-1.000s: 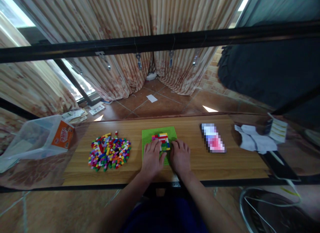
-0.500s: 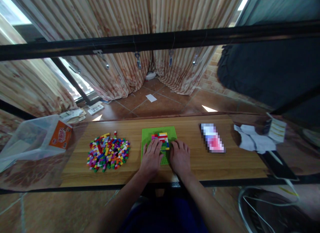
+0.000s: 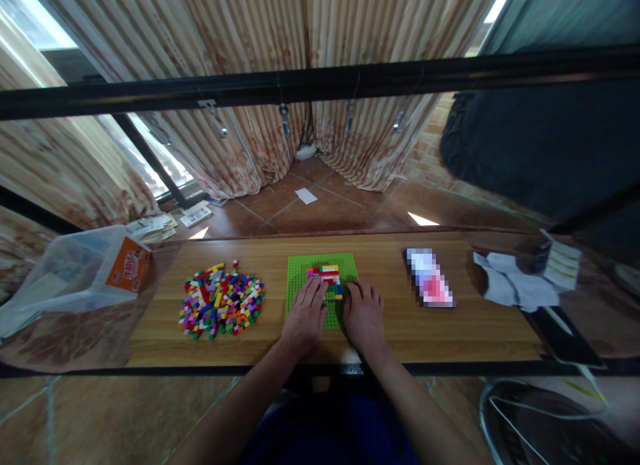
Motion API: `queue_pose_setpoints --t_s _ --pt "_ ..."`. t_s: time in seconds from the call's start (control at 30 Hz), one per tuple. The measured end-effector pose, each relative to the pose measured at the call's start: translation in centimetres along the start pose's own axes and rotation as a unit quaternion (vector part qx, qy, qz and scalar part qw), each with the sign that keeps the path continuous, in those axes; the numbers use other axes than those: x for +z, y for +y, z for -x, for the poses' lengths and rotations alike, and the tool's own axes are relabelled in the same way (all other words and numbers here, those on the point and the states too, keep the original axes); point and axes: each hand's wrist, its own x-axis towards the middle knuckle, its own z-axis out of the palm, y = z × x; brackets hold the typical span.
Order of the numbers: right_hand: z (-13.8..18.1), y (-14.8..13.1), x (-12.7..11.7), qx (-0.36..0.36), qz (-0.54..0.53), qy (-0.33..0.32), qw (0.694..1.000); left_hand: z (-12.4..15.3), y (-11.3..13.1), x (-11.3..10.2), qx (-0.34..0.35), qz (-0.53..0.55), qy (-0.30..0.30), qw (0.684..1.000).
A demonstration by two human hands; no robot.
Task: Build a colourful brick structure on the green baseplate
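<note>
A green studded baseplate lies on the wooden board in front of me. Built on it is a patch of colourful toy bricks, with red, white, yellow and blue among them. My left hand lies over the patch's lower left side, fingers stretched forward onto the bricks and thumb apart. Whatever lies beneath those fingertips is hidden. At the plate's right edge rests my right hand, palm down, its fingers slightly bent and spread, with no brick visible in it.
Left of the plate is a spread-out heap of loose bricks. A clear plastic box with an orange label stands farther left. To the right lie a phone with a blurred-out screen and crumpled white papers. A black bar crosses beyond the table.
The whole view has shifted slightly, so everything sits a little farther right. Both hands keep nearly the same place on the baseplate, and the bricks look unchanged.
</note>
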Motion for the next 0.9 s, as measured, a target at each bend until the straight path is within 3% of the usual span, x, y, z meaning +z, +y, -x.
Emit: queue_pose_setpoints --t_s 0.9 --pt "-0.08 -0.01 -0.21 -0.003 0.003 -0.003 1.0 0.01 0.01 -0.14 0.005 0.002 -0.002 1.0"
